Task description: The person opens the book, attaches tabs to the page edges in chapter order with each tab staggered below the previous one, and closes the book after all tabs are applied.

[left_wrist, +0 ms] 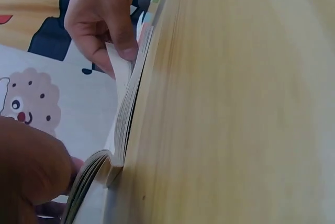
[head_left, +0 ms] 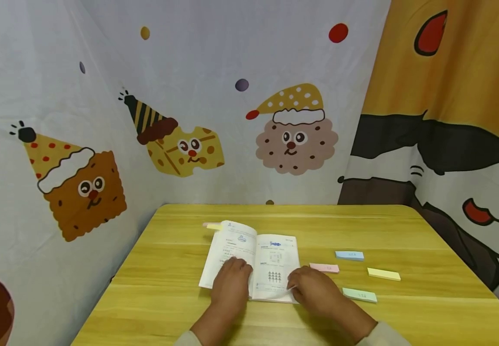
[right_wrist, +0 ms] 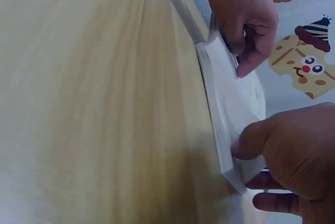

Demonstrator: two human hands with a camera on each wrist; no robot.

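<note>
A printed book (head_left: 275,266) lies spread on the wooden table, its left pages bowed up near the spine. My left hand (head_left: 232,283) rests over the lower part of the left page, fingers pointing toward the top of the book. At the bottom right corner, my right hand (head_left: 316,290) pinches a page (left_wrist: 121,69) between thumb and fingers. That page is lifted and bent away from the ones beneath, as both wrist views show. Pink and yellow sticky tabs (head_left: 213,227) stick out past the book's upper left edge.
Right of the book lie a blue sticky-note pad (head_left: 349,255), a pink one (head_left: 324,268), a yellow one (head_left: 383,274) and a green one (head_left: 359,295). The pink and green pads are close to my right hand. A cartoon-printed curtain (head_left: 232,57) hangs behind the table (head_left: 154,307).
</note>
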